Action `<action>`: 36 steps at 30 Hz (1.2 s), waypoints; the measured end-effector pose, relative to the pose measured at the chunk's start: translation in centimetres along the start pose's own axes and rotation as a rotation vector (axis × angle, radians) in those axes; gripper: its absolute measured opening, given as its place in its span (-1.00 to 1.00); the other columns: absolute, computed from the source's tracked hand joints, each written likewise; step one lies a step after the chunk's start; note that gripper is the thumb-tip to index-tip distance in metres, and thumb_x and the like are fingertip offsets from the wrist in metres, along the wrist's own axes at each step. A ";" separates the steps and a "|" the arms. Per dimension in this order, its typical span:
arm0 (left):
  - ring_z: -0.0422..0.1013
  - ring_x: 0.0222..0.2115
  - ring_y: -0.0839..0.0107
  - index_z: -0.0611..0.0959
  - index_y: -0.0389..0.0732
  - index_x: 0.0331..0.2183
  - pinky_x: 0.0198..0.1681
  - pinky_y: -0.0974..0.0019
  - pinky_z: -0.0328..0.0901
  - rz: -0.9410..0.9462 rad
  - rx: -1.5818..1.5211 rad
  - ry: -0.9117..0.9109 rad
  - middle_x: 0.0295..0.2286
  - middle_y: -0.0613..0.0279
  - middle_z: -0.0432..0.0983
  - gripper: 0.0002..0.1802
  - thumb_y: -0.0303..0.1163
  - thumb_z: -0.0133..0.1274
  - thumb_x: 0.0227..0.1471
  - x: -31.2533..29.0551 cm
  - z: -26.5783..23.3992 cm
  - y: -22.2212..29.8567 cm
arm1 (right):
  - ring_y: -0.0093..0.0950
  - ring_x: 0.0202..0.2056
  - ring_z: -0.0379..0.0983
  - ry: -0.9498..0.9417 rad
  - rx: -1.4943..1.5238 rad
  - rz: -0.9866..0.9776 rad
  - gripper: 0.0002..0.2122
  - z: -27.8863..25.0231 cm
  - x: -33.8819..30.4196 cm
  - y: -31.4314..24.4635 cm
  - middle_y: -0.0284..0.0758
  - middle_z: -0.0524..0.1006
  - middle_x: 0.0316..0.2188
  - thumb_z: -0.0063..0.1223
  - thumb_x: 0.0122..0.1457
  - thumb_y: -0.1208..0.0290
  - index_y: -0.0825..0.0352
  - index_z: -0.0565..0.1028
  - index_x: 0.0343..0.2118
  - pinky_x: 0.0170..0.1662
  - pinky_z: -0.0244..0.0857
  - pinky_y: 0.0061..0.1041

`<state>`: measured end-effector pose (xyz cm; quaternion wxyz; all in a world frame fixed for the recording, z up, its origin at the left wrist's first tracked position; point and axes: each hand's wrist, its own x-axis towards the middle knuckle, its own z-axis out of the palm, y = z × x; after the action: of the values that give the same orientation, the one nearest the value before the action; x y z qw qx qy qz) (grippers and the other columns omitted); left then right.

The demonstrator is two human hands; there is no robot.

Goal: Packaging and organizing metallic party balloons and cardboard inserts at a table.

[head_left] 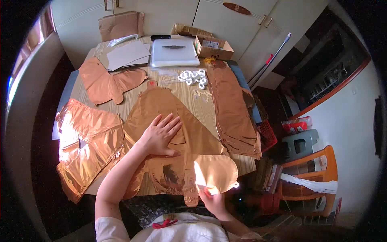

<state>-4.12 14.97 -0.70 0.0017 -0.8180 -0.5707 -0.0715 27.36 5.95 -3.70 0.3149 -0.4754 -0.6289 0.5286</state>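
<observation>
A large flat copper-coloured foil balloon point(161, 107) lies on the wooden table in front of me. My left hand point(162, 135) presses flat on its middle, fingers stretched out. At the near right edge, my right hand point(213, 201) pinches a lighter rounded foil section point(219, 171), which catches bright sunlight. My fingertips there are partly lost in the glare. A second shiny foil balloon point(90, 141) lies to the left, and a third, lobed foil balloon point(105, 82) lies beyond it. More long flat foil balloons point(231, 109) lie along the right side of the table.
Several white ribbon rolls point(193, 77) sit beyond the large balloon. Farther back are a translucent plastic case point(174, 52), white sheets point(128, 54) and an open cardboard box point(213, 47). A wooden chair point(308, 175) and a grey stool point(300, 143) stand at the right.
</observation>
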 end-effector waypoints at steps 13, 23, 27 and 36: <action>-0.07 0.26 0.04 0.17 -0.27 0.21 0.28 -0.09 -0.19 0.008 -0.018 0.036 0.22 -0.01 0.05 0.18 0.45 -0.08 -0.21 -0.1 -0.1 0.1 | -0.19 -0.29 0.47 0.072 -0.570 -0.518 -0.68 1.5 0.9 -3.1 -0.14 0.48 -0.30 0.22 -0.05 0.40 0.39 0.46 -0.22 -0.20 0.35 -0.23; -0.07 0.27 0.08 0.15 -0.23 0.23 0.28 -0.07 -0.18 0.007 0.015 0.025 0.23 0.06 0.04 0.21 0.48 -0.07 -0.24 -0.2 -0.1 0.1 | -0.19 -0.07 0.37 -0.093 -0.615 -0.726 -0.55 1.4 1.8 -4.2 -0.15 0.41 -0.13 0.19 -0.11 0.48 0.30 0.45 -0.06 -0.01 0.29 -0.22; -0.05 0.26 0.10 0.16 -0.22 0.23 0.28 -0.06 -0.17 0.009 0.024 0.043 0.23 0.07 0.06 0.21 0.48 -0.07 -0.25 -0.1 0.0 0.0 | -0.11 0.11 0.27 -0.115 -0.681 -0.652 -0.46 1.7 2.3 -3.8 -0.09 0.32 0.08 0.19 -0.12 0.47 0.31 0.40 0.04 0.16 0.15 -0.16; -0.06 0.26 0.03 0.15 -0.26 0.23 0.28 -0.09 -0.18 0.016 -0.005 0.034 0.24 0.01 0.02 0.19 0.45 -0.07 -0.21 -0.1 0.0 0.0 | -0.27 0.24 0.14 -0.283 -0.933 -0.761 -0.57 1.3 2.4 -3.3 -0.16 0.26 0.20 -0.10 0.15 0.44 0.38 0.34 0.12 0.25 0.00 -0.19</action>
<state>-4.19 14.85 -0.75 0.0101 -0.8212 -0.5640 -0.0866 24.50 7.73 -1.11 0.1540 -0.2306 -0.9549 0.1065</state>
